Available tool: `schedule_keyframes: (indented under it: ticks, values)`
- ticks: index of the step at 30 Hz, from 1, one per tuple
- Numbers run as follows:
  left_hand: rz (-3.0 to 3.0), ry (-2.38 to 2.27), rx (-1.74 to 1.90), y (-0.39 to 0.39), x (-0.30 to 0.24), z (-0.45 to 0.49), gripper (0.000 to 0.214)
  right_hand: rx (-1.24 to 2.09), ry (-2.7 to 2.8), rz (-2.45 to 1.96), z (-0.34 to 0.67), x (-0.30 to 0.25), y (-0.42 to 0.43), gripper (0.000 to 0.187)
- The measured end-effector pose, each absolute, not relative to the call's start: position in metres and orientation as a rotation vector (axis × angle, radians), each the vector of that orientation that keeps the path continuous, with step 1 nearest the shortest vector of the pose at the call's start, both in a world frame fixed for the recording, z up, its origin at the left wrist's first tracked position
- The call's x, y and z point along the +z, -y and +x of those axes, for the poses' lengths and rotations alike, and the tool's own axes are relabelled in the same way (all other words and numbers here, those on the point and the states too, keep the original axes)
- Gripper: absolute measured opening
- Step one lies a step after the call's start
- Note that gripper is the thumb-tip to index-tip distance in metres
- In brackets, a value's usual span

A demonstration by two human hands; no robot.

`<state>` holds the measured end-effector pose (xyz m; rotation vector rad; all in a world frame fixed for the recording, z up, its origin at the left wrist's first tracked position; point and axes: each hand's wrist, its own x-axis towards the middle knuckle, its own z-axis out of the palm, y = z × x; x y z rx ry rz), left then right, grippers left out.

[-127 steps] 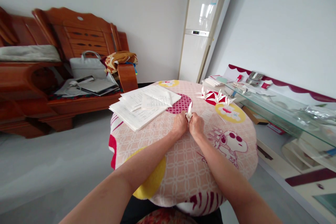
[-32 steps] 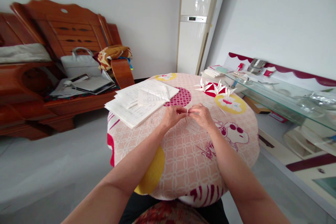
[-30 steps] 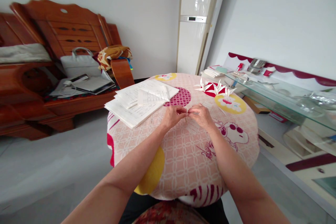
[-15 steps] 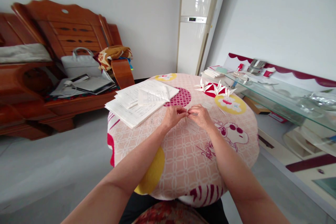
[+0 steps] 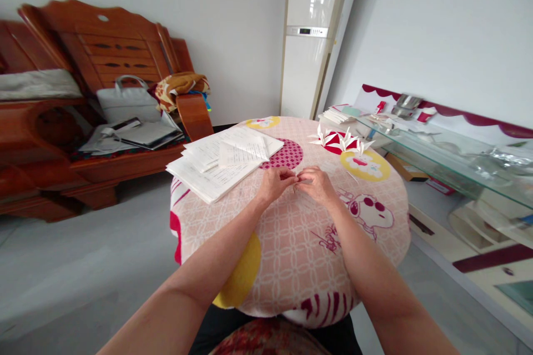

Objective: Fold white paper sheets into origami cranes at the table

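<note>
Over the middle of the cloth-covered round table [image 5: 291,255], my left hand [image 5: 275,184] and my right hand [image 5: 317,184] meet at their fingertips. Both pinch a small piece of folded paper [image 5: 295,187], mostly hidden by the fingers, with a thin end hanging below. To the left of my hands lies a stack of written paper sheets [image 5: 208,180], topped by a creased sheet [image 5: 241,152]. Beyond my right hand, several folded white paper cranes [image 5: 343,140] stand in a row. A thin paper strip [image 5: 353,177] rests near my right hand.
A glass-topped cabinet [image 5: 453,150] runs along the right, holding a pile of papers [image 5: 336,114], a metal pot [image 5: 407,105] and a cup [image 5: 426,115]. On the left stands a wooden bench [image 5: 120,47] with a grey bag [image 5: 127,101]. A tall air conditioner [image 5: 306,66] stands behind.
My fingers have shifted slightly around the small folded paper, and the right fingertips sit a little further left. The sheets and cranes stay where they were.
</note>
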<state>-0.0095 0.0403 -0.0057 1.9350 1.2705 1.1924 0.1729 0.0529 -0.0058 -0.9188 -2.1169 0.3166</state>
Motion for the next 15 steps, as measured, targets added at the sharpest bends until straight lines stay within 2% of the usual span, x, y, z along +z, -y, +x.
schedule_keyframes:
  ticks: [15]
  values:
    - [1.95,-1.274,1.221,-0.0411,-0.0047,-0.0095,0.01,0.265,2.113,-1.021,0.1695,-0.0108,-0.0539,0.016]
